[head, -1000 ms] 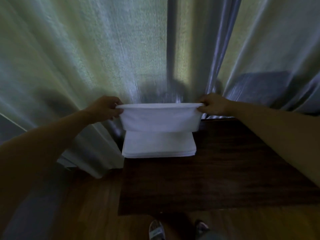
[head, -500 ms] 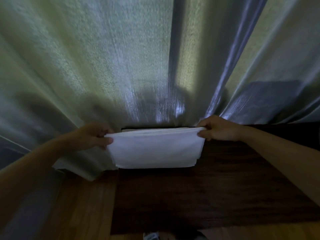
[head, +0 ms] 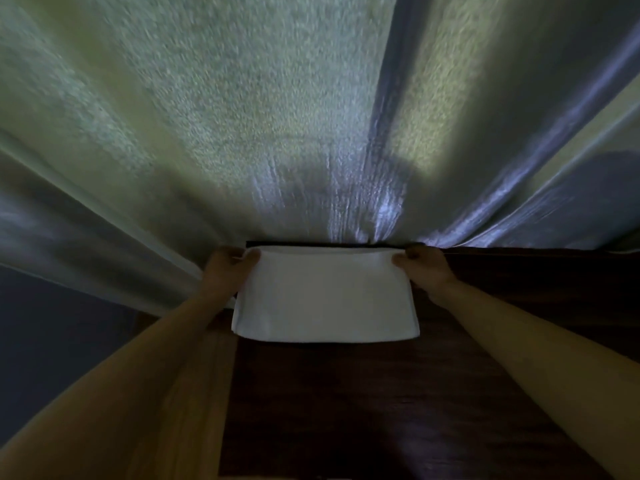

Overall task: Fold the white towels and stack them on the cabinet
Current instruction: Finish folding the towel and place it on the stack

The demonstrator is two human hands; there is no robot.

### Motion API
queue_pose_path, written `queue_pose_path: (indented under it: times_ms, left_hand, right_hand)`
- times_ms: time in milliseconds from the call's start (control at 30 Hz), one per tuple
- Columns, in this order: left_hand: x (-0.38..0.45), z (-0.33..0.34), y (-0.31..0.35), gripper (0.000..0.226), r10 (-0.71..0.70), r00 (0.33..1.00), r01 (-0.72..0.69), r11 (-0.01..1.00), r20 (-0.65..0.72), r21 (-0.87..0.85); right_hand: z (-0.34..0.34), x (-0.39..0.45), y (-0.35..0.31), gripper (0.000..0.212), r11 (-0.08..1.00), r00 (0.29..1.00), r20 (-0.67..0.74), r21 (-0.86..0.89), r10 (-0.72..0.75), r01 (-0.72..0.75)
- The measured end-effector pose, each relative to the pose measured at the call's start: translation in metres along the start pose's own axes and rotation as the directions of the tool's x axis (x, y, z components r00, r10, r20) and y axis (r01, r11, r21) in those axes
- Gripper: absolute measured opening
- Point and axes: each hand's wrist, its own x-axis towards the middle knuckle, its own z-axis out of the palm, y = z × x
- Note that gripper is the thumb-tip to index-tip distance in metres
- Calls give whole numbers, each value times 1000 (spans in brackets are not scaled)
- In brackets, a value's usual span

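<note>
A folded white towel (head: 325, 296) lies flat at the far left end of the dark wood cabinet top (head: 381, 393), close to the curtain. It covers the stack of folded towels beneath it; only thin layered edges show along its near side. My left hand (head: 227, 270) pinches the towel's far left corner, thumb on top. At the far right corner, my right hand (head: 420, 266) pinches the towel the same way.
A pale curtain (head: 277, 133) hangs in folds right behind the cabinet and drapes past its left side. Wooden floor (head: 187, 393) shows to the left of the cabinet. Bare cabinet top stretches to the right and toward me.
Both hands lowered the towel from the air onto the stack, so it now lies flat and hides the towels below. The camera moved closer and tilted up.
</note>
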Motion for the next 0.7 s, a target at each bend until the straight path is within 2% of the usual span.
queue_pose_path:
  times_ms: [67,167,300,433,567,700]
  left_hand:
    - [-4,2,-7,50,-9,1000,9,999,9,43]
    - [-11,8,-12,49,15,1000,-13,994,-18,111]
    - [-21,19,-12,35,134,980,-109,980,-147,168]
    - [-15,23,-10,29,189,958,-162,978,-217,135]
    - [-5,28,-13,35,101,977,-73,986,-187,147]
    - [-17,26,-25,46,1,980,18,996,-201,91]
  right_hand:
    - [6,-1,3,34,998,999,-16,39,42,-41]
    - [13,-3,4,39,999,998,-62,-33,10,-12]
    - [21,-12,7,28,991,973,-193,-74,-124,111]
    - [29,-14,11,17,985,951,-257,-52,-174,166]
    - [36,-6,9,31,989,948,-283,-72,-146,130]
    - [34,-14,10,32,996,942,-325,-8,-87,90]
